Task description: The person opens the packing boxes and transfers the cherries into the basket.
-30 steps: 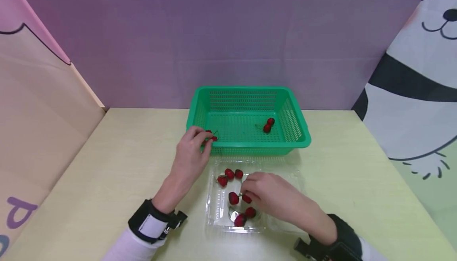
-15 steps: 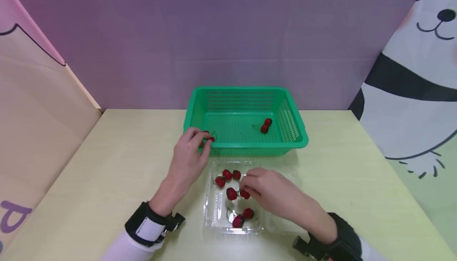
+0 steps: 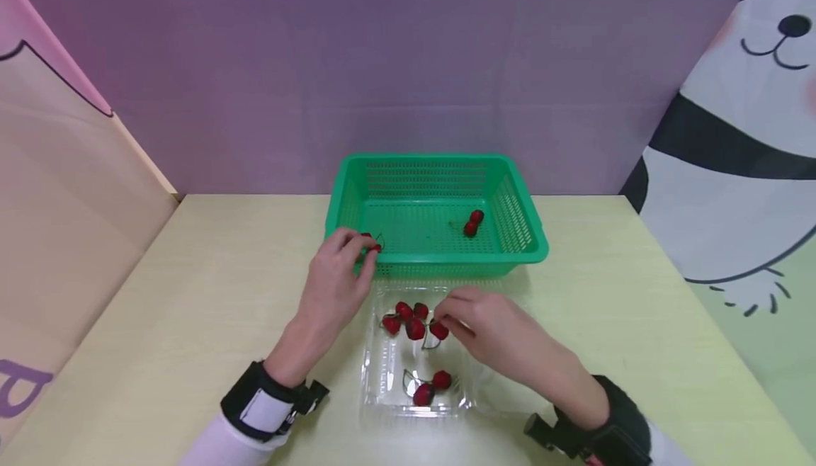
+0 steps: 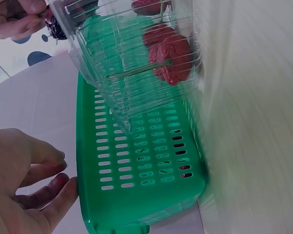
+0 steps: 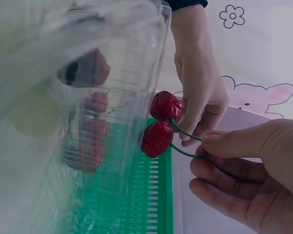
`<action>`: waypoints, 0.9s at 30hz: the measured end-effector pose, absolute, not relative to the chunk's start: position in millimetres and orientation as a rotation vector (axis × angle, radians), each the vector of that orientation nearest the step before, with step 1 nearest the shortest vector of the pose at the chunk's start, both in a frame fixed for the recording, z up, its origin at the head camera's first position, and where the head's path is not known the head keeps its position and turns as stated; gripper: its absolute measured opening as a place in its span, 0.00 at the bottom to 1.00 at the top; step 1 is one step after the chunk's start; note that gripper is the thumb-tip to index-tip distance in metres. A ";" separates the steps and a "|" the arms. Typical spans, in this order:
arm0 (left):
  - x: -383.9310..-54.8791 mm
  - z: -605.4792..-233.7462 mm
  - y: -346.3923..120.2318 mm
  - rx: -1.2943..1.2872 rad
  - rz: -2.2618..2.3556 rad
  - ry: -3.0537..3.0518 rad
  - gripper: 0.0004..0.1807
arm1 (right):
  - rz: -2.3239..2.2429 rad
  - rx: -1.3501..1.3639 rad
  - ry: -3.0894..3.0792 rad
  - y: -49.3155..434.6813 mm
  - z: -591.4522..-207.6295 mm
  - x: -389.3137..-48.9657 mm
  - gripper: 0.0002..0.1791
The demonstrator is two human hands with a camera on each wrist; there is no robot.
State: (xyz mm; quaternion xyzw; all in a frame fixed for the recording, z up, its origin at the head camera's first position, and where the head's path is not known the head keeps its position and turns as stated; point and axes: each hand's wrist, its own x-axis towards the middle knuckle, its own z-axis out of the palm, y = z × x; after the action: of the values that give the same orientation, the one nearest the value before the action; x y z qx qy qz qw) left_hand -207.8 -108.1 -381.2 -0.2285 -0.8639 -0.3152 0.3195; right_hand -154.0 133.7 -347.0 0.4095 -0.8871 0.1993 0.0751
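Observation:
My right hand (image 3: 497, 328) pinches the green stems (image 5: 185, 136) of a pair of red cherries (image 5: 157, 139) between thumb and fingertips. The pair hangs over the clear plastic container (image 3: 382, 381), close to several other cherries (image 3: 403, 311) in its far part. Two more cherries (image 3: 423, 394) lie at the container's near end, their stems curving left. My left hand (image 3: 334, 278) rests at the near left rim of the green basket (image 3: 446, 258), fingers loosely bent. Nothing shows between its fingertips in the left wrist view. Cherries (image 3: 377, 247) inside the basket are partly hidden behind these fingers.
Inside the basket, towards the right, lies another pair of cherries (image 3: 470, 229). The container's clear lid (image 3: 503, 391) lies flat to its right, under my right forearm. A purple cloth backdrop (image 3: 414, 62) stands behind the pale table (image 3: 210, 275).
My right hand has moved away from me, towards the basket, carrying the cherry pair up beside the far cherries in the container. My left hand stays at the basket rim.

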 end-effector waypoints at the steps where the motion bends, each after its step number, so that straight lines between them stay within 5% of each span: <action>1: -208.0 -381.3 -108.0 -0.605 -0.826 -2.270 0.05 | 0.604 1.227 -2.651 134.6 -346.6 -154.3 0.09; 27: -208.0 -382.4 -106.0 -0.866 -0.734 -2.242 0.06 | 0.695 1.141 -2.422 148.5 -337.5 -165.1 0.14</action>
State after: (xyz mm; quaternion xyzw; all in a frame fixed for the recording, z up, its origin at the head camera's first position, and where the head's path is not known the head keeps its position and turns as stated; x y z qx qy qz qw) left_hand -208.0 -106.0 -382.4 -0.3277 -0.8485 -0.2776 0.3093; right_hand -165.1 148.5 -337.5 0.4052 -0.8602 0.2467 0.1870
